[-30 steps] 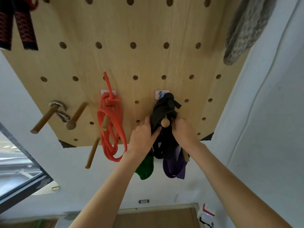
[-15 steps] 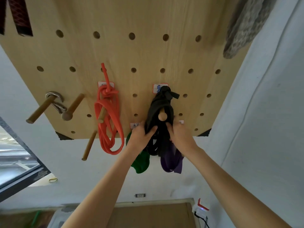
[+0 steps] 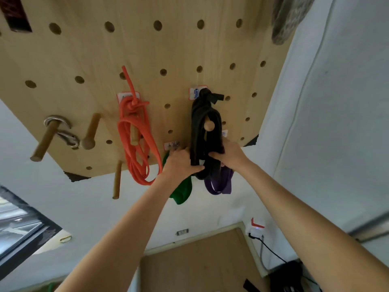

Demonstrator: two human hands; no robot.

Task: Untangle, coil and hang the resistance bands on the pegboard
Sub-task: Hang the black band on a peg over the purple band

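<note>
White-walled room seen from below, daylight from the left.

Pale white walls (image 3: 347, 102) meet at a corner on the right, a thin seam running down one of them. A dark-framed window (image 3: 19, 230) sits low on the left. Below lies a brown wooden floor (image 3: 200, 262) with a light skirting; a small wall socket (image 3: 182, 232) is just above it, and black cables (image 3: 271, 251) trail at the right.

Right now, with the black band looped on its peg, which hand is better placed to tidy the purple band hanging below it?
Probably the right hand. It grips the black band directly above the purple band, so a short drop reaches it. The left hand sits across the black coil, nearer the green band.
</note>
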